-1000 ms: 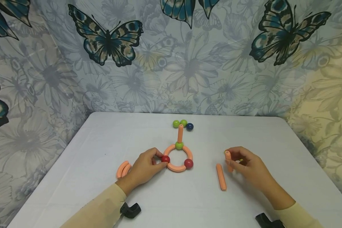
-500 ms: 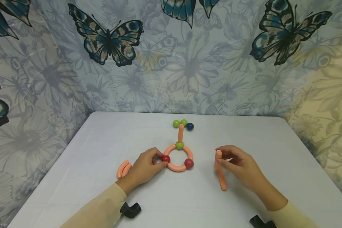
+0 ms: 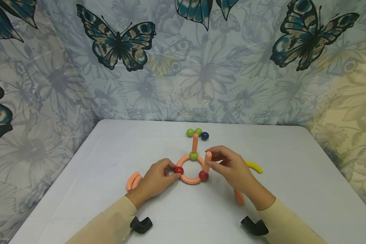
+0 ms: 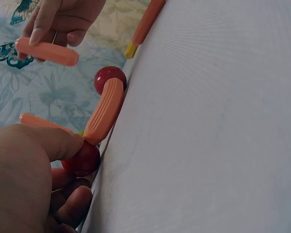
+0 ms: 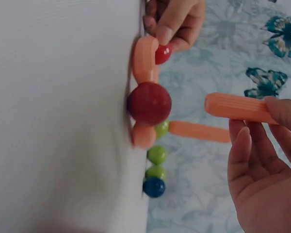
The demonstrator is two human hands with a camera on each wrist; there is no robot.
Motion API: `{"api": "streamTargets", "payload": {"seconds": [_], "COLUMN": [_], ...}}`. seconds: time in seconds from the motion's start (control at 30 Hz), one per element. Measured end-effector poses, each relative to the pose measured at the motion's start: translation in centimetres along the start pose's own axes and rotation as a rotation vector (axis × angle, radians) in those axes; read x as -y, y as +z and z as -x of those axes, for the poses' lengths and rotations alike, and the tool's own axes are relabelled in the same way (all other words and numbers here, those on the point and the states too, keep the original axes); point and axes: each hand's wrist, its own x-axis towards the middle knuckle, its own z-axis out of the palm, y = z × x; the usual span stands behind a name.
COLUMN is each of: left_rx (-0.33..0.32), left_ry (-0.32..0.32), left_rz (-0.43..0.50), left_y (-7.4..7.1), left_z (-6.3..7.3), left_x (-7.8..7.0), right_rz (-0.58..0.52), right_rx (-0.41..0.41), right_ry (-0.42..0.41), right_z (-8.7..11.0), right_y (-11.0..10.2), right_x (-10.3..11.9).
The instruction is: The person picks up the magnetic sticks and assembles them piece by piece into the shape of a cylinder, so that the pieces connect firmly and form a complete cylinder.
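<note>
A ring of curved orange pieces (image 3: 190,180) lies on the white table, joined by two red balls and a green ball (image 3: 193,156). An orange stick (image 3: 195,144) stands upright on the green ball. My left hand (image 3: 155,178) pinches the ring's left red ball (image 3: 179,170) between thumb and finger. Between the thumb and fingers of my right hand (image 3: 231,167) is another straight orange stick (image 5: 237,107). It hangs over the right red ball (image 3: 203,176); both wrist views show a gap between stick and ball.
Under my right forearm lies a partly hidden orange stick (image 3: 239,197), with a yellow curved piece (image 3: 255,167) beyond the hand. Two curved orange pieces (image 3: 132,181) rest by my left wrist. Behind the ring are two green balls (image 3: 190,133) and a dark blue ball (image 3: 205,136).
My right hand has carried its stick leftward, from beside the loose stick to above the right red ball. The yellow piece has come into sight. My left hand keeps its pinch.
</note>
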Motion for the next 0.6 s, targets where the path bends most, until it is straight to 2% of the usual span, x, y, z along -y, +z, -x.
{"api": "streamTargets", "payload": {"seconds": [0.3,0.6], "left_rx": [-0.005,-0.007], "left_ry": [0.014,0.028], "left_rz": [0.005,0.014], "left_y": [-0.1,-0.1], "left_z": [0.0,-0.1], "left_x": [0.0,0.3], "right_rz": [-0.047,-0.075], "right_rx": [0.014,0.054], "right_ry": [0.022,0.068], "right_z": [-2.8,-4.3], "right_y": [3.2,5.8], "right_x": [0.3,-0.3]}}
